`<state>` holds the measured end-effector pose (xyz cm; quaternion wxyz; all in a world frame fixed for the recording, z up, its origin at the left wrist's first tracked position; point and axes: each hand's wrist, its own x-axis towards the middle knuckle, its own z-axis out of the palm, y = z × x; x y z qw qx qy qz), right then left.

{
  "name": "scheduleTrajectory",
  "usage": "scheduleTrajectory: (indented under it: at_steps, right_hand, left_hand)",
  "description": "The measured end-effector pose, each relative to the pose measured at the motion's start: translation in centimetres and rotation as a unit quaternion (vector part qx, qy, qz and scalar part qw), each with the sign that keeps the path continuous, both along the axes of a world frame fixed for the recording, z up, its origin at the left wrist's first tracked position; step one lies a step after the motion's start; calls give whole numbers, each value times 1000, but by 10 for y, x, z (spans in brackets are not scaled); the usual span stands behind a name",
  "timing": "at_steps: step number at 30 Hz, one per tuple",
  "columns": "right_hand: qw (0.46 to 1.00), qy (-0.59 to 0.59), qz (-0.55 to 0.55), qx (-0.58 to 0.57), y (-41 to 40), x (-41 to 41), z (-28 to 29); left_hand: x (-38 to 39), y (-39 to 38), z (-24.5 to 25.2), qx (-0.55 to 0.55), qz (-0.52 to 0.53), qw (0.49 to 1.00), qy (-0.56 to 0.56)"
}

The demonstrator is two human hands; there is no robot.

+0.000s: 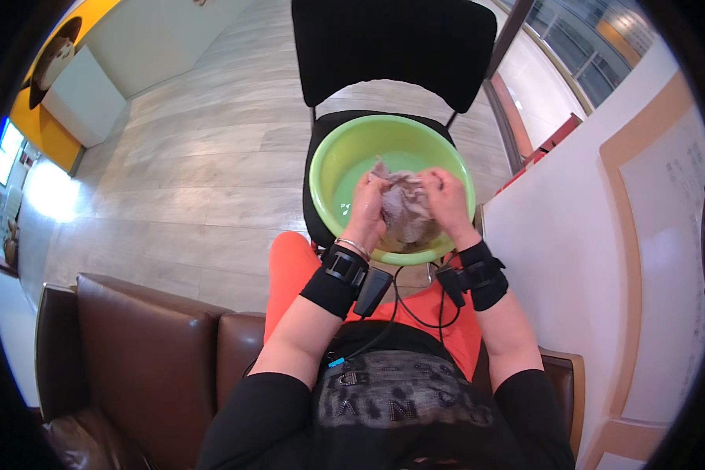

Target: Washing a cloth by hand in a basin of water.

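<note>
A crumpled, pale greyish-pink cloth [408, 208] hangs bunched between my two hands over a green plastic basin [341, 147]. My left hand [367, 205] grips its left side, with the fingers curled into the fabric. On the other side, my right hand [446, 197] holds the upper right edge in closed fingers. Water [352, 182] shows in the basin around the cloth. The lower part of the cloth hangs inside the near rim; whether it touches the water I cannot tell. The basin rests on the seat of a black chair [323, 126].
The chair's backrest [393, 47] rises behind the basin. Black straps with small devices [373, 292] and a cable are on my wrists. A brown leather sofa [147, 346] is under me and to the left. A white wall panel [540, 247] stands close on the right.
</note>
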<state>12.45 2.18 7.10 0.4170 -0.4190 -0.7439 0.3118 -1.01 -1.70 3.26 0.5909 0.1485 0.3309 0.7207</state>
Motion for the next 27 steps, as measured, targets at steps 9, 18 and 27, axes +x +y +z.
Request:
scheduleTrajectory:
  at_steps: [9,18,27]
  right_hand:
    - [981,-121,24,148,-26,-32,9]
    - [993,-63,-96,29,7,-2,8]
    - [968,-185,-80,152,-5,-21,9]
  left_hand:
    - [10,-1,-11,-11,-25,999,-29]
    - [16,0,19,-26,-10,998,-48]
    - [28,0,13,-78,-34,996,33]
